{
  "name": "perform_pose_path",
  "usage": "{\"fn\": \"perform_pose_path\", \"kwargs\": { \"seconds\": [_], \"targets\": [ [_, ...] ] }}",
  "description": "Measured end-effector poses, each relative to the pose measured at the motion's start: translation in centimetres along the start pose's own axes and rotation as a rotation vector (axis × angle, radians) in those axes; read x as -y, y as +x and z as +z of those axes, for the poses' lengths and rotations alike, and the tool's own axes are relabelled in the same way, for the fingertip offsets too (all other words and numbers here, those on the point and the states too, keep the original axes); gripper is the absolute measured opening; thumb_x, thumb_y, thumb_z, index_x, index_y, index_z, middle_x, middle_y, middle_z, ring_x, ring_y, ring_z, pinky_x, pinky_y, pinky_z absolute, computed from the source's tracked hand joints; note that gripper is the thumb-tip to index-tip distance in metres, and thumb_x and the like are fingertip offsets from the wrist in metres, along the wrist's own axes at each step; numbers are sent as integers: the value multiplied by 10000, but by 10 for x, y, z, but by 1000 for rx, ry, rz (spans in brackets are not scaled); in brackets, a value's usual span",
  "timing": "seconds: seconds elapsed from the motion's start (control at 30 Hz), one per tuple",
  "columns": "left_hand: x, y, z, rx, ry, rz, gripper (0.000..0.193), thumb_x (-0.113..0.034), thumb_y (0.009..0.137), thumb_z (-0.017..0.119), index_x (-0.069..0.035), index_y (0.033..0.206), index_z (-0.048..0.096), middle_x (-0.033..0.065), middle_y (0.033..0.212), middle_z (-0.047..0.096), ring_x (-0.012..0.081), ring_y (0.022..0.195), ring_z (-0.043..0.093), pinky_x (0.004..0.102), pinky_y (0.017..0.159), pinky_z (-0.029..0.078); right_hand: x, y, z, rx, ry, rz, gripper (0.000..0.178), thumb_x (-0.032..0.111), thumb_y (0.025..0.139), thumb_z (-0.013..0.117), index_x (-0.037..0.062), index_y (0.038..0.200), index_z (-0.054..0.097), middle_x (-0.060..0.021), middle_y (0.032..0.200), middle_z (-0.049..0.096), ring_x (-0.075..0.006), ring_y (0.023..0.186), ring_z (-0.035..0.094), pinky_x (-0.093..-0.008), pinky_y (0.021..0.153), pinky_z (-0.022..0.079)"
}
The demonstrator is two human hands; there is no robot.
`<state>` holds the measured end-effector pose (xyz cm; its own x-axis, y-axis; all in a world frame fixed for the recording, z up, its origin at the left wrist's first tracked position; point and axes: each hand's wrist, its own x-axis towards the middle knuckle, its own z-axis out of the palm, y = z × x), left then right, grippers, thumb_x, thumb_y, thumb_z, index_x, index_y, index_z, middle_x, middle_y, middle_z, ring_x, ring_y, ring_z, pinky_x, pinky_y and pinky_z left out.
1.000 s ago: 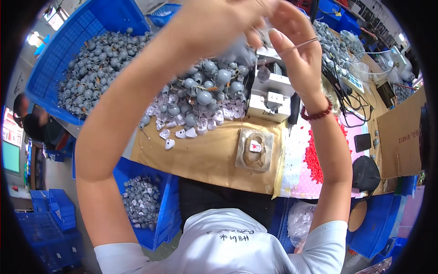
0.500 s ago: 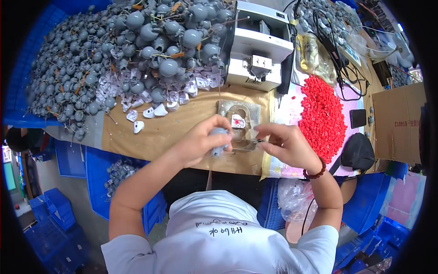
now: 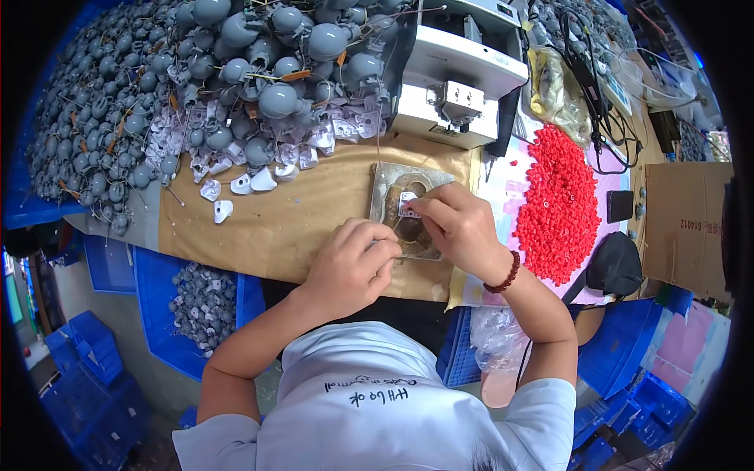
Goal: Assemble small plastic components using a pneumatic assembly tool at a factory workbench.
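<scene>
A square metal-edged fixture plate (image 3: 382, 192) with a recessed middle lies on the brown-covered table. In its upper recess sits a small white plastic piece (image 3: 407, 201), partly behind my fingers. My right hand (image 3: 465, 235), with a beaded bracelet at the wrist, pinches at that piece from the right; what its fingertips hold is too small to make out. Beside the plate's lower left, my left hand (image 3: 349, 265) is closed, fingers curled together. A thin wire-like strand seems to run from its fingertips towards the white piece. The rest of its grip is hidden.
A large heap of grey ball-shaped parts (image 3: 277, 100) covers the back left, with loose white pieces (image 3: 223, 210) before it. A white machine (image 3: 448, 108) stands behind the plate. Small red parts (image 3: 556, 208) lie right, near a black phone-like slab (image 3: 620, 206) and cardboard box (image 3: 685, 222).
My right hand has moved left and up onto the white piece. My left hand has turned over and come lower; the grey ball-shaped part it held no longer shows.
</scene>
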<state>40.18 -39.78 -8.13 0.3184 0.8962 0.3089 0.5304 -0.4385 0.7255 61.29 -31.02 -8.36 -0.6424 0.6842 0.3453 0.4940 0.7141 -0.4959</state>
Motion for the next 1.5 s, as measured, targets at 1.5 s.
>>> {"fn": "perform_pose_path", "kwargs": {
  "seconds": [1.5],
  "targets": [
    [33, 17, 27, 15, 434, 169, 479, -84, 723, 746, -29, 1191, 661, 164, 1235, 617, 302, 1159, 582, 449, 976, 443, -33, -41, 21, -479, 805, 459, 283, -136, 872, 599, 13, 1111, 624, -64, 1193, 536, -172, 1025, 631, -323, 901, 571]
  ]
}}
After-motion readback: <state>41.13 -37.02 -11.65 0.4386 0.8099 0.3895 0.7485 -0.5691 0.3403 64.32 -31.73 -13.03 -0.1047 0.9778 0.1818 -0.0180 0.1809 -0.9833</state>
